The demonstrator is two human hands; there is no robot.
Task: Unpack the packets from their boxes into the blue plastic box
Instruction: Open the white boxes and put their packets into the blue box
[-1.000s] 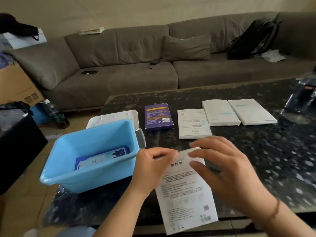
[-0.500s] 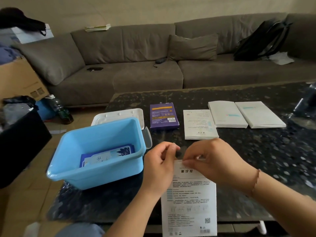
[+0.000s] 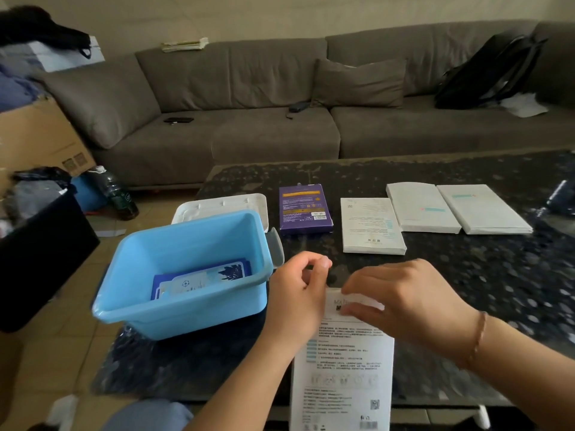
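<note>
Blue plastic box (image 3: 186, 269), table's left edge: a few packets (image 3: 199, 279) already in, approx. White box (image 3: 342, 368) in hand, nearest me, printed back up, not yet emptied. My left hand (image 3: 298, 300) pinches its top left corner; my right hand (image 3: 401, 303) curls over the top flap, prob. opening it. Still to do: purple box (image 3: 305, 209), 3 white boxes (image 3: 371, 227) further back. Writing: "MA…" partly readable at top; rest is small print, QR + barcode, illegible.
</note>
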